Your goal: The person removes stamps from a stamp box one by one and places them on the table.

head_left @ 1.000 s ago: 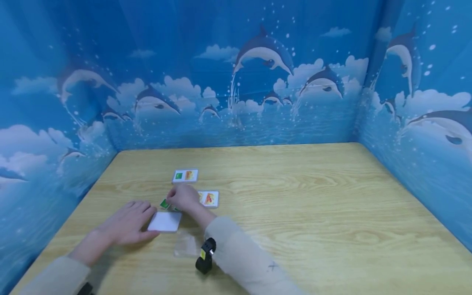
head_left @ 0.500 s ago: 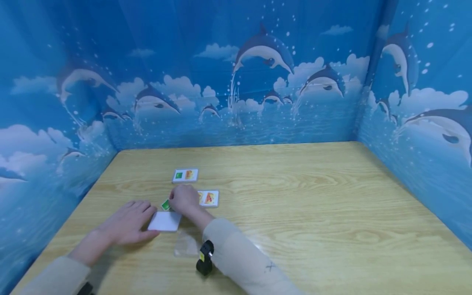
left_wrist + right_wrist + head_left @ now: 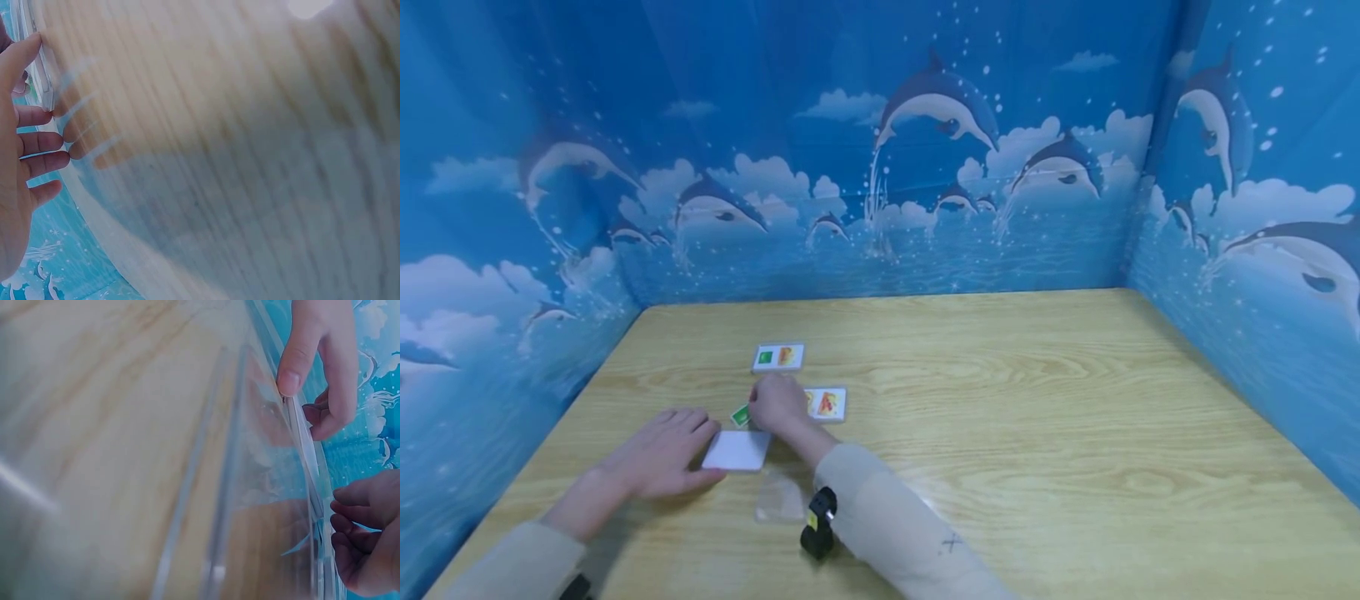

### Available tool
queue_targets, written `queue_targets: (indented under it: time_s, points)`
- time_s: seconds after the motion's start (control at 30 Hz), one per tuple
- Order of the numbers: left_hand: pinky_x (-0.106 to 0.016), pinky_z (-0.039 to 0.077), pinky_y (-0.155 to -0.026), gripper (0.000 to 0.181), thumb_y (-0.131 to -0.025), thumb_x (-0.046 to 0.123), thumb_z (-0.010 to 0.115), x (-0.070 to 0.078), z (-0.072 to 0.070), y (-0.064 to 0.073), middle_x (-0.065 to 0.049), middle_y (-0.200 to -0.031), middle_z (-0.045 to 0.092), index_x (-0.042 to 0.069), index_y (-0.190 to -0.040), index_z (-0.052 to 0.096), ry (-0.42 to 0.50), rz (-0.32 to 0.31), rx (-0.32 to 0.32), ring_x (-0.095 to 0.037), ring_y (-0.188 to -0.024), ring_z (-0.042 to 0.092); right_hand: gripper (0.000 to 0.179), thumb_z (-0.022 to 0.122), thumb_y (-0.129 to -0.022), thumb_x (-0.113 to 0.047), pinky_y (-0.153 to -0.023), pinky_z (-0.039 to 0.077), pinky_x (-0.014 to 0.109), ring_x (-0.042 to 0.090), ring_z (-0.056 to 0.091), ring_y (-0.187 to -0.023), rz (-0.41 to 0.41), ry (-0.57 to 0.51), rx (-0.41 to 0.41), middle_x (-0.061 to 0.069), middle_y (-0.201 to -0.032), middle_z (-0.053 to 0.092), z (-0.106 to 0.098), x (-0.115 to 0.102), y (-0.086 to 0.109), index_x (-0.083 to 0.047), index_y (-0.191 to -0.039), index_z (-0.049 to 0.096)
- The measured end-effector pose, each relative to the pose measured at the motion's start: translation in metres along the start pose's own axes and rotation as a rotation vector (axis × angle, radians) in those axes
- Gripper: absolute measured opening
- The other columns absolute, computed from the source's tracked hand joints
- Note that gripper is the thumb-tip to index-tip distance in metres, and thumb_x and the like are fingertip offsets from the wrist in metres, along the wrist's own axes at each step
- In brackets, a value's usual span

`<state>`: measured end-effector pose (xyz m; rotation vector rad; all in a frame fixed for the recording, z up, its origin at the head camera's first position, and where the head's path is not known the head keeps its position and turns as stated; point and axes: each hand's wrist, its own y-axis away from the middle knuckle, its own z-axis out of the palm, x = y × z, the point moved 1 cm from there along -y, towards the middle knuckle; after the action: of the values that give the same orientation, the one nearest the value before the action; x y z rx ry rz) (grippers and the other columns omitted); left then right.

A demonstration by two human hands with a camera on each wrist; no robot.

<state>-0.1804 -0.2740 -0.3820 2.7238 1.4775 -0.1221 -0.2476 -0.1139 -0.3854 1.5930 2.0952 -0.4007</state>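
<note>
In the head view my left hand [image 3: 658, 454] lies at the left of a flat white rectangular case [image 3: 737, 451], thumb and fingertips holding it by its edges on the table. The left wrist view has this hand [image 3: 28, 125] at its left edge, fingers spread beside the case. Just behind the case, my right hand [image 3: 778, 406] has its fingers curled and pinches a small green card [image 3: 741, 415], mostly hidden under the fingertips. The right wrist view catches the right hand [image 3: 369, 531] with bent fingertips close to the case's end [image 3: 306, 450].
Two flat cases with pictures stand farther back: one with a green square and food picture [image 3: 778, 357], another with food pictures [image 3: 828, 404], partly covered by the right hand. A clear plastic piece [image 3: 778, 500] lies near the right wrist. Dolphin-print curtains [image 3: 880, 167] border the wooden table [image 3: 1037, 417].
My right hand has shifted slightly to the right, and the green card has shifted a little the same way. A second green bit seen earlier is now hidden. The left hand stays put.
</note>
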Motion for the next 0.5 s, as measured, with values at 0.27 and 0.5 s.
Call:
queue_targets:
  time_s: [0.27, 0.5]
  points:
    - [-0.053, 0.041, -0.089, 0.07, -0.082, 0.067, 0.049, 0.001, -0.002, 0.0, -0.01, -0.106, 0.058, 0.005, -0.113, 0.059, 0.02, -0.024, -0.024, -0.029, -0.101, 0.054, 0.008, 0.068, -0.083, -0.021, -0.056, 0.043, 0.018, 0.007, 0.051, -0.062, -0.017, -0.078, 0.011, -0.004, -0.076, 0.062, -0.004, 0.004, -0.001, -0.014, -0.087, 0.071]
    - [-0.055, 0.04, -0.09, 0.072, -0.08, 0.067, 0.051, 0.003, -0.003, -0.001, -0.013, -0.108, 0.058, 0.004, -0.114, 0.058, 0.029, -0.045, -0.024, -0.031, -0.102, 0.054, 0.015, 0.065, -0.086, -0.024, -0.056, 0.044, 0.019, 0.006, 0.052, -0.062, -0.051, -0.183, -0.022, -0.003, -0.082, 0.063, -0.011, 0.013, -0.003, -0.013, -0.096, 0.07]
